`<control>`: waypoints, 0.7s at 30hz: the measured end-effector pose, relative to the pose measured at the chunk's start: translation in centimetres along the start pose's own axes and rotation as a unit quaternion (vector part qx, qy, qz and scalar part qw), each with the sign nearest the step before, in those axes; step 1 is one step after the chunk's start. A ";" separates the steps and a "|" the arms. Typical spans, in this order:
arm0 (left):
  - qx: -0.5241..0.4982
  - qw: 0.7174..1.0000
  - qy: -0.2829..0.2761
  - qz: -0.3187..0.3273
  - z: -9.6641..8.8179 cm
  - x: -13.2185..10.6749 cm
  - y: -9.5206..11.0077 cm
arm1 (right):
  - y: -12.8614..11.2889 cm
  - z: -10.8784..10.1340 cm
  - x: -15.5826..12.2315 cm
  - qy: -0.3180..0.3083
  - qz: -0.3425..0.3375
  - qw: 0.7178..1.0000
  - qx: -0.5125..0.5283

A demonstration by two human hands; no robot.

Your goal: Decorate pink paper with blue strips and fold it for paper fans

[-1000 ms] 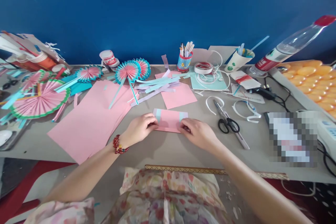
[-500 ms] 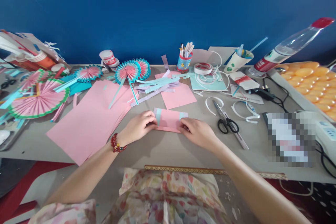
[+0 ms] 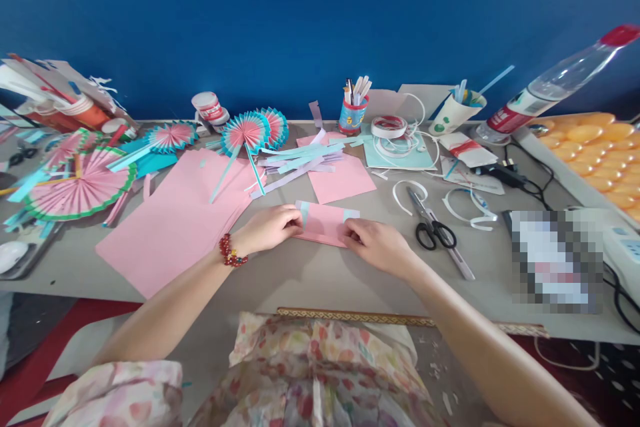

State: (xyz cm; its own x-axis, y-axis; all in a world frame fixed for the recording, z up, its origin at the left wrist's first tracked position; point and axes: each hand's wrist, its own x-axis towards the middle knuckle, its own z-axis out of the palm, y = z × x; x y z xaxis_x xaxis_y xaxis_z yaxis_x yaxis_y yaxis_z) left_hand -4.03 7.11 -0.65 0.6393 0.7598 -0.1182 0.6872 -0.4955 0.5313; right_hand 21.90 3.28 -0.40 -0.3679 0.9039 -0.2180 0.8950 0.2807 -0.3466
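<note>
Paper point(image 3: 324, 220), pink with pale-blue bands, lies mid-bench point(image 3: 305, 290) in the head view, left hand point(image 3: 273, 225) and right hand point(image 3: 379, 244) pinching its near corners between fingers. One narrow near fold appears made; the far part looks flat, unpleated. Far left, a pleated fan point(image 3: 244, 134) seems finished.

Pink paper piece point(image 3: 324, 223): part of its left end was hidden behind the left hand point(image 3: 274, 227), its near right corner behind the right hand point(image 3: 379, 245). From it, three o'clock: phone point(image 3: 555, 263), screen was blurred to mosaic; power strip point(image 3: 623, 237) was cut off rightward. Two o'clock: bottle label point(image 3: 510, 118), small print was illegible. Six o'clock: floral garment point(image 3: 320, 373) was cropped below.
</note>
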 end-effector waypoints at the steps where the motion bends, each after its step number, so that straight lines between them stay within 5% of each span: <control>1: -0.003 1.000 -0.007 0.000 -0.1 0.1 -0.1 | 0.0 0.0 0.0 0.000 -0.001 1.000 0.000; 21: -0.001 1.000 -0.018 0.016 -0.1 -0.1 -0.1 | 0.1 0.1 0.1 -0.004 -0.012 1.000 -0.014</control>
State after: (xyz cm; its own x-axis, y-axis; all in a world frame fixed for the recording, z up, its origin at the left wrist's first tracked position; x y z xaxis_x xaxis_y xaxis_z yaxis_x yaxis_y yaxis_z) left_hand -4.23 7.15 -0.62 0.6728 0.7280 -0.1320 0.6661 -0.5183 0.5364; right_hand 21.96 3.33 -0.52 -0.3911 0.8945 -0.2164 0.8924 0.3111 -0.3270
